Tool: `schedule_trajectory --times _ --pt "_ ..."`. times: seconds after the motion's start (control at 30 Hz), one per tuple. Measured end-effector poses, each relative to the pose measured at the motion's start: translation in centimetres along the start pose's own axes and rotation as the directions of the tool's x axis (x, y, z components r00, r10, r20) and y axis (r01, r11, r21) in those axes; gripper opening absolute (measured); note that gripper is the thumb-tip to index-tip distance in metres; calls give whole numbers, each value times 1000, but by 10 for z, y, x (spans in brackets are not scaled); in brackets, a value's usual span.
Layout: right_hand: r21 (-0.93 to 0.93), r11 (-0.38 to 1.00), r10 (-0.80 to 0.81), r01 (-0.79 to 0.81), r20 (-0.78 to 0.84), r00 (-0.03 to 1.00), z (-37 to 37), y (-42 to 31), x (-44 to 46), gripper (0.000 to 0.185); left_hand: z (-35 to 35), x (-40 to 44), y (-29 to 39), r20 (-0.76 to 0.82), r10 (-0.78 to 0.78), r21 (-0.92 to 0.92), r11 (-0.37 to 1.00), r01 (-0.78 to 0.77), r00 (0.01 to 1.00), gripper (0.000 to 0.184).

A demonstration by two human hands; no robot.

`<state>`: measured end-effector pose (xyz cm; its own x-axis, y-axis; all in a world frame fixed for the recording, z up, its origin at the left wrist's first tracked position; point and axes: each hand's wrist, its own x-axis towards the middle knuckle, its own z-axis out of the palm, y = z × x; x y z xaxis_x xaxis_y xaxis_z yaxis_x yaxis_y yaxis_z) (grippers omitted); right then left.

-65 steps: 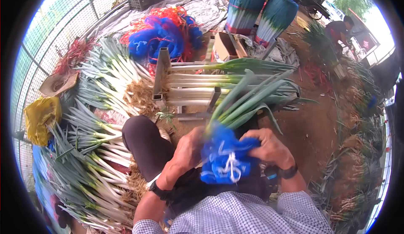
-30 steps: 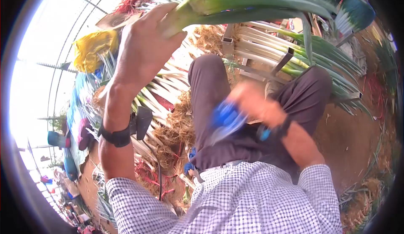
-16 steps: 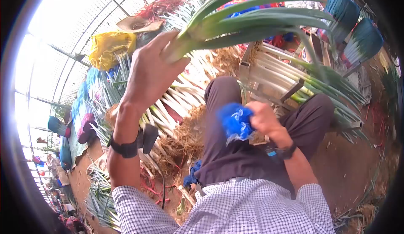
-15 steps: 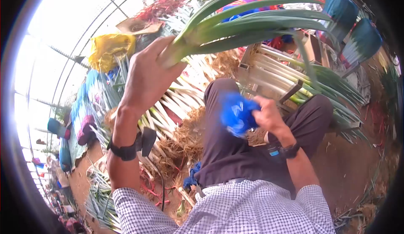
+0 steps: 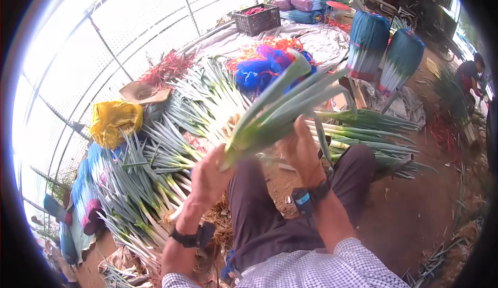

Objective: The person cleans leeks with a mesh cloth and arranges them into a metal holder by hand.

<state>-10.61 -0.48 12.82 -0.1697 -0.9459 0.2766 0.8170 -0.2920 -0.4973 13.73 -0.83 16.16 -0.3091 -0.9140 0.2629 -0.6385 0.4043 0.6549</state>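
My left hand (image 5: 210, 179) is closed round the pale lower end of a leek (image 5: 277, 114), whose broad green leaves fan out up and to the right. Close against the underside of those leaves is my right hand (image 5: 302, 150), thumb up and fingers apart. The leaves and some blur hide part of its fingers, and I see nothing held in it. More leeks (image 5: 155, 184) lie in a heap to my left, white ends toward me. On my right a stack of leeks (image 5: 363, 132) rests beside my knee.
Blue netting (image 5: 254, 74) lies ahead beside red ties (image 5: 168, 70). A yellow bag (image 5: 116, 124) sits to the left. Wrapped leek bundles (image 5: 368, 44) stand ahead right, and a black crate (image 5: 258, 20) is farther back. Another person (image 5: 469, 80) works at far right.
The leek has come down and nearer my lap in my left hand. My right hand has let go of the blue item and risen to the leaves. The view has tilted up.
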Motion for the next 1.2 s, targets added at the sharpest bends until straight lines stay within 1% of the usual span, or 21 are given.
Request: schedule_trajectory --times 0.1,0.13,0.23,0.3,0.33,0.43,0.47,0.57,0.63,0.67,0.73,0.77,0.8,0.83,0.9,0.93,0.97,1.03,1.07,1.17,1.2 --pt "59 997 -52 55 -51 997 16 -41 14 69 7 -8 40 145 34 -20 999 -32 989 55" --pt "-20 994 -106 106 -7 994 19 -52 17 74 14 -11 38 172 44 -33 999 -39 984 61" --pt "-52 992 -112 115 53 992 -6 -75 41 74 25 -12 61 202 48 -200 980 -6 978 64" --pt "-33 973 -225 229 101 969 28 -98 39 73 28 -11 68 155 36 -339 941 19 987 67" --pt "33 977 -214 212 208 954 38 -110 39 73 23 -12 81 105 38 -266 964 -8 994 72" --pt "27 973 -231 231 235 944 54 -136 36 73 9 -4 100 164 -17 -245 968 58 986 78" --pt "141 962 -263 235 232 937 55 -143 33 53 12 0 88 156 -4 -287 957 49 988 77" --pt "133 917 -398 376 252 882 42 -168 33 72 8 8 125 187 63 -226 974 -20 980 64" --pt "132 910 -408 394 104 907 13 -171 31 70 14 15 133 253 130 -134 986 -98 959 65" --pt "108 906 -414 409 28 910 -1 -174 28 69 23 23 119 281 255 -115 966 -232 925 66" --pt "75 906 -415 416 -24 909 -50 -173 25 65 36 35 107 562 155 -202 978 -47 812 63" --pt "-52 890 -456 453 -75 887 -38 -182 5 64 49 38 86 609 99 -74 995 -68 787 55" --pt "-32 900 -436 435 -85 896 -48 -188 -1 64 66 44 54 722 94 -20 993 -115 686 43" --pt "-5 913 -405 407 -100 909 -55 -194 -6 64 77 42 57 743 239 -269 962 -48 625 41" --pt "-213 857 -507 470 -179 843 -67 -209 -21 62 89 40 66 852 230 -379 890 252 470 45" --pt "-302 829 -540 470 -219 813 -73 -215 -29 61 79 49 92 959 110 -180 948 263 260 49" --pt "-278 843 -519 459 -204 830 -88 -224 -35 61 85 39 83 970 79 -163 912 375 230 43" --pt "-143 873 -487 465 -220 846 -133 -242 -37 73 108 40 43 978 144 -187 927 327 150 48" --pt "-141 870 -493 473 -195 848 -142 -253 -40 82 112 39 40 980 134 -177 922 344 144 42" --pt "-94 857 -511 506 -33 859 -182 -280 -37 88 113 52 77 946 49 -146 947 287 320 37" --pt "-115 851 -521 512 -67 851 -186 -287 -37 89 119 59 76 930 -11 -90 962 257 367 36"
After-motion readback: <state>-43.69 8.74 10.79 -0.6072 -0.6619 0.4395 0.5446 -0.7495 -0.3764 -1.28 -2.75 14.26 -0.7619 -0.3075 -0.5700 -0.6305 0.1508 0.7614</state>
